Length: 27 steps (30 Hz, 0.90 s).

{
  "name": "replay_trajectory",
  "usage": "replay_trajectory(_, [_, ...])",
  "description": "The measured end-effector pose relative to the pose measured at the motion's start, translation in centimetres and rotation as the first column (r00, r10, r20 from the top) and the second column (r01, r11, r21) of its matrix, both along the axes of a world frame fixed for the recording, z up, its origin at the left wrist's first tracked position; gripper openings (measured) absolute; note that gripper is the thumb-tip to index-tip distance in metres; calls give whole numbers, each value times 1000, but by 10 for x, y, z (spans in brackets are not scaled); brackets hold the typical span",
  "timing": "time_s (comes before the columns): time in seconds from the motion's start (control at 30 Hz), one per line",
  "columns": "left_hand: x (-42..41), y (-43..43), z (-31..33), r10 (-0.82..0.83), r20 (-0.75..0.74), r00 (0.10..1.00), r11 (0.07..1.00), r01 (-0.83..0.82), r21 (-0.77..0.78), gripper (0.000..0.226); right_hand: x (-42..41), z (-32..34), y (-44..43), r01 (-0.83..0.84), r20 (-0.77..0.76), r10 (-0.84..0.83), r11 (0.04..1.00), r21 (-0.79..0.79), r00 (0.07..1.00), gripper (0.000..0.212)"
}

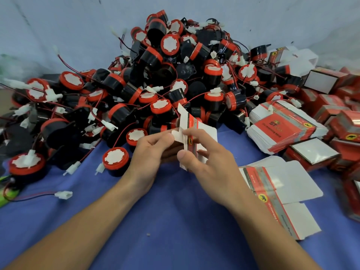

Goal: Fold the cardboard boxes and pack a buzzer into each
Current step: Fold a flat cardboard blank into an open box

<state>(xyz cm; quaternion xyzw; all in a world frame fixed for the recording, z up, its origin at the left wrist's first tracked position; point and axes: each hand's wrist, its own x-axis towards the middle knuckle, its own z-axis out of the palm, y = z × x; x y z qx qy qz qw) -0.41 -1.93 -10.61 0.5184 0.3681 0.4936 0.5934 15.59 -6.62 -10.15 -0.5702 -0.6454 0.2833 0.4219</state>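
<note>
Both hands hold one flat red-and-white cardboard box [191, 124] upright above the blue cloth, just in front of the buzzer pile. My left hand [153, 151] pinches its white flaps from the left. My right hand [206, 158] grips its right side, thumb along the lower edge. A big heap of black buzzers with red caps and red wires [155, 78] fills the far middle and left. One buzzer [116, 159] stands alone just left of my left hand.
A stack of flat box blanks [282, 125] lies at right, with two loose blanks [282, 190] nearer me. Folded red boxes [331, 114] crowd the right edge. A loose white connector on a wire [63, 194] lies at left on the blue cloth [175, 221].
</note>
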Motion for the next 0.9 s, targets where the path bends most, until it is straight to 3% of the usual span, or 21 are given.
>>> replay_trajectory(0.13, [1,-3,-6,187,-243,952,960,-125,251,29,-5,0,0,-18,96,13,998,57,995,48])
replay_trajectory(0.27, [4,-4,3,214,-301,929,939,-111,325,30,-3,4,1,40,100,-53,990,135,994,45])
replay_trajectory(0.43, [0,3,15,368,-337,867,904,-249,346,26,5,18,-5,161,-15,-163,951,266,987,46])
replay_trajectory(0.63, [-8,11,28,443,-381,811,875,-297,383,20,9,21,-8,259,-116,-237,936,239,965,42])
replay_trajectory(0.7, [-6,10,26,426,-392,815,882,-277,381,18,4,20,-8,263,-121,-242,939,223,963,44])
replay_trajectory(0.83, [6,-3,15,226,-311,923,955,-148,257,9,-3,17,-8,248,-65,-240,930,272,969,40])
replay_trajectory(0.9, [10,-8,9,236,-307,922,952,-155,266,9,-5,17,-8,239,-60,-232,926,293,971,39])
